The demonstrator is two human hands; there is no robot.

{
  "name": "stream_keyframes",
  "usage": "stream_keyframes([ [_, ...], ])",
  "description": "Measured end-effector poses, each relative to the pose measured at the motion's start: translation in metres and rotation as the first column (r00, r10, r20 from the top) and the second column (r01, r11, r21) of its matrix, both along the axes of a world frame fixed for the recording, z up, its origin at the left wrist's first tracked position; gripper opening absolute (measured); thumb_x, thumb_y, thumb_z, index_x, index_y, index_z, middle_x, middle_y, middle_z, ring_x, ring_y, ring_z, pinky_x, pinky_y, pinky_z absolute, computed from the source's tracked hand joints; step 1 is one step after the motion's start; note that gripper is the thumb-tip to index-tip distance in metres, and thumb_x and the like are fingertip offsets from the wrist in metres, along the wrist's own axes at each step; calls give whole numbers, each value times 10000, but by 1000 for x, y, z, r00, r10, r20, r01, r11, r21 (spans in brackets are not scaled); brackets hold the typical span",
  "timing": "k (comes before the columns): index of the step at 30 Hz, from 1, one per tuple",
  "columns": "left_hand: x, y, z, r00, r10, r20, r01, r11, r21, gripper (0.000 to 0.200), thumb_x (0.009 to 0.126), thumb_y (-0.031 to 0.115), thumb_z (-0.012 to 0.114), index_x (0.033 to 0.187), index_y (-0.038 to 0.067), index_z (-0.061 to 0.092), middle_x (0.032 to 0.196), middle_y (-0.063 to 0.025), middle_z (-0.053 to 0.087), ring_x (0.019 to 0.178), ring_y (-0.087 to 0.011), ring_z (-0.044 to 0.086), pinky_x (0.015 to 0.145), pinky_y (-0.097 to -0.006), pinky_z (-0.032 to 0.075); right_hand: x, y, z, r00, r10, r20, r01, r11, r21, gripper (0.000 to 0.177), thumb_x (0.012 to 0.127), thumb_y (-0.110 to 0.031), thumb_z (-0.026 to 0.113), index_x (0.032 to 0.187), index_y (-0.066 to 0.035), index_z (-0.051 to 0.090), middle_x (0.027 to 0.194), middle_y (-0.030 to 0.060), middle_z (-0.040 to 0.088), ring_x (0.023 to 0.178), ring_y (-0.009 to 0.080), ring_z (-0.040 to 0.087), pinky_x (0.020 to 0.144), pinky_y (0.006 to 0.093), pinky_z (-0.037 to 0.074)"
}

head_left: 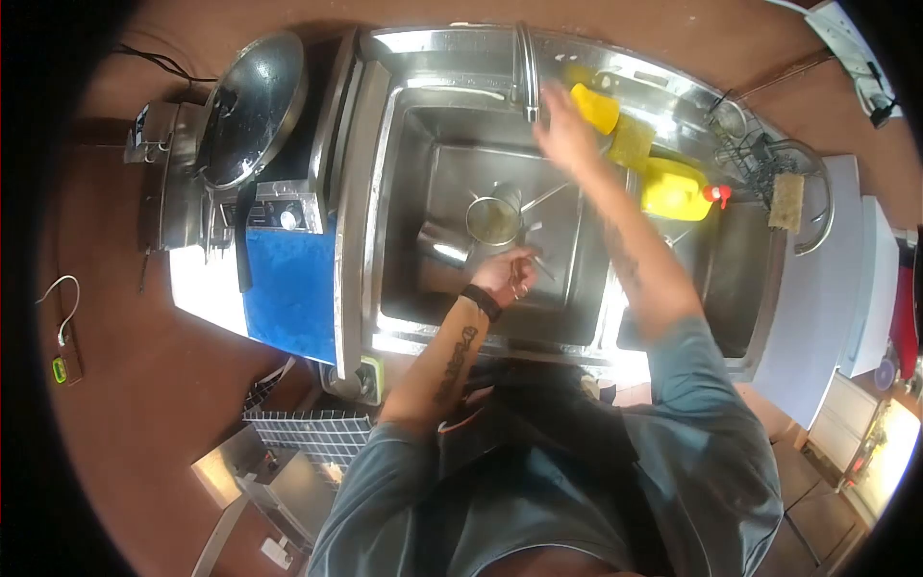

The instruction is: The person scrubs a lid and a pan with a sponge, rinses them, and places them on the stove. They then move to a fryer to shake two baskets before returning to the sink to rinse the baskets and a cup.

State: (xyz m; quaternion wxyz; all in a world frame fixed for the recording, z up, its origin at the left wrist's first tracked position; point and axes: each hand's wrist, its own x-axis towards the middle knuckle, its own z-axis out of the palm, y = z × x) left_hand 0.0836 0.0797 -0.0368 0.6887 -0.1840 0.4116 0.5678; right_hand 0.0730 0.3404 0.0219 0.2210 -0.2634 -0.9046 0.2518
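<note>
My left hand [505,277] is low inside the left basin, its fingers curled. It is just below a round metal vessel [493,220] whose contents look cloudy. Whatever those fingers grip is too small to make out. A shiny metal cup [444,245] lies tilted to the left, and thin utensils [546,198] lie around the vessel. My right hand [565,127] reaches to the back of the sink beside the tap [531,82]. Its fingers are stretched, a little blurred, and nothing shows in them. Just right of it are a yellow container [596,109] and a yellow bottle with a red cap [676,189].
The double sink's divider [611,306] runs under my right arm. At the right stands a wire rack [755,159] with a sponge [786,202]. On the left a wok [258,111] rests on a cooker, its handle over a blue surface [290,288].
</note>
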Motion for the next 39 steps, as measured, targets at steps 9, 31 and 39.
stream_keyframes([
  [9,-16,-48,38,925,-179,-334,158,983,-89,418,1040,441,471,1116,33,518,611,-17,500,411,-72,344,363,-234,245,3,7,-8,660,325,678,-203,945,-256,343,891,-181,543,1178,-19,638,1375,172,532,1318,316,475,1056,403,442],
  [31,-5,-64,29,745,-384,-545,388,914,-115,185,1008,200,559,1074,72,443,660,-26,509,393,-123,451,349,-267,338,115,84,-83,891,-342,298,331,939,89,481,794,-47,662,1257,-49,533,1432,238,421,1325,389,431,1105,429,381],
  [39,-22,-58,17,761,-243,-602,245,966,-81,182,1025,242,532,1090,77,488,627,2,472,444,-90,406,374,-251,307,128,88,-51,861,-401,314,494,806,-327,350,866,-75,561,1209,-31,510,1271,294,576,1193,447,536,1002,458,449],
])
